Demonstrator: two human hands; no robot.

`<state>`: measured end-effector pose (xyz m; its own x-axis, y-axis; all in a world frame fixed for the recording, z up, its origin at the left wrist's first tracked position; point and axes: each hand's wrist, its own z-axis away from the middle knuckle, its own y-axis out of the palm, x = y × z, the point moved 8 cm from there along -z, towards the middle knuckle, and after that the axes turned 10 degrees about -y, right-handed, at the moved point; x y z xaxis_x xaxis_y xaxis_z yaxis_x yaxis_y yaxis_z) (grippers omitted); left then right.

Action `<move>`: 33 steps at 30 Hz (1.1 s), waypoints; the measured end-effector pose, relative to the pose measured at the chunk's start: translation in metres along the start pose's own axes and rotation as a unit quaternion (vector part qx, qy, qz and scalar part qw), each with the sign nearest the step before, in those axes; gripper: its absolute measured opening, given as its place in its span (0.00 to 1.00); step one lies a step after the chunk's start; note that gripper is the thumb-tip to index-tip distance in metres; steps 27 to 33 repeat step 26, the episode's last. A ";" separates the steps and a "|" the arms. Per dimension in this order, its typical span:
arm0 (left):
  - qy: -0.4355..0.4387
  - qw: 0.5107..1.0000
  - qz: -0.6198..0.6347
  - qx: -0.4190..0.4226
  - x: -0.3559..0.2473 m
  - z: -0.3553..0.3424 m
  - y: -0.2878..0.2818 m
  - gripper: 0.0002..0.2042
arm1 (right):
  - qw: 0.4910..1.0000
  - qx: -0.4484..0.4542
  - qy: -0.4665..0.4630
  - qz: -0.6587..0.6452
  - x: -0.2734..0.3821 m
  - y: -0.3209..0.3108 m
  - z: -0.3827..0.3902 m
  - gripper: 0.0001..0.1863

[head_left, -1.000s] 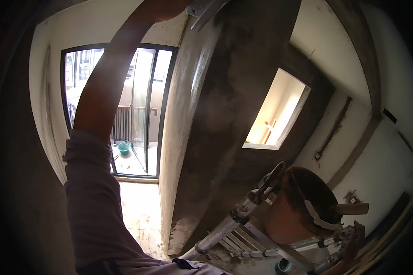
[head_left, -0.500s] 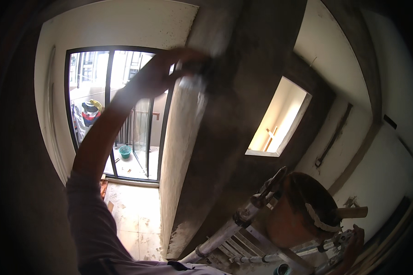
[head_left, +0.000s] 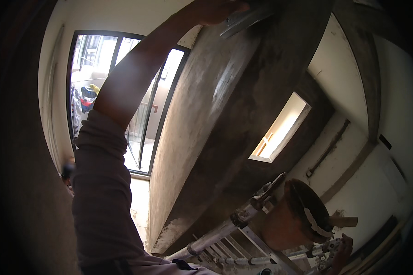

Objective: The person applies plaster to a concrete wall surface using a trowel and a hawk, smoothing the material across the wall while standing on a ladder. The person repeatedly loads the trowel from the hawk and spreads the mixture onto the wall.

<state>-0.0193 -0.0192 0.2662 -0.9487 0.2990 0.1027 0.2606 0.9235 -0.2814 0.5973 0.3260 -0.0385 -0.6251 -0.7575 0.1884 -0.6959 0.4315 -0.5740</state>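
Observation:
My left hand [head_left: 218, 11] reaches up to the top of the view and is closed on a plastering trowel [head_left: 245, 23]. The trowel's flat metal blade lies against the grey, freshly coated corner of a wall [head_left: 215, 105]; its handle is mostly hidden by the hand. At the lower right, my right hand [head_left: 345, 250] closes round the end of a metal ladder [head_left: 245, 215], partly in shadow. Beside that hand, an orange-brown bucket [head_left: 284, 220] rests tilted at the ladder top, with a wooden handle [head_left: 344, 222] sticking out over its rim.
Left of the wall is a dark-framed glass door [head_left: 164, 105], bright outside. A small window opening [head_left: 282, 130] pierces the dark wall. Long boards [head_left: 376, 247] lean at the lower right. A small blurred shape, perhaps a person [head_left: 69, 172], shows at the left.
My left hand has moved up and to the right along the wall corner with the trowel. The view has shifted, showing more of the lit wall face. My right hand stays at the ladder.

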 end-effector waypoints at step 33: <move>-0.219 0.975 0.016 -0.027 0.070 0.149 -0.016 0.24 | 0.998 0.040 0.011 0.043 -0.036 0.002 -0.003 0.18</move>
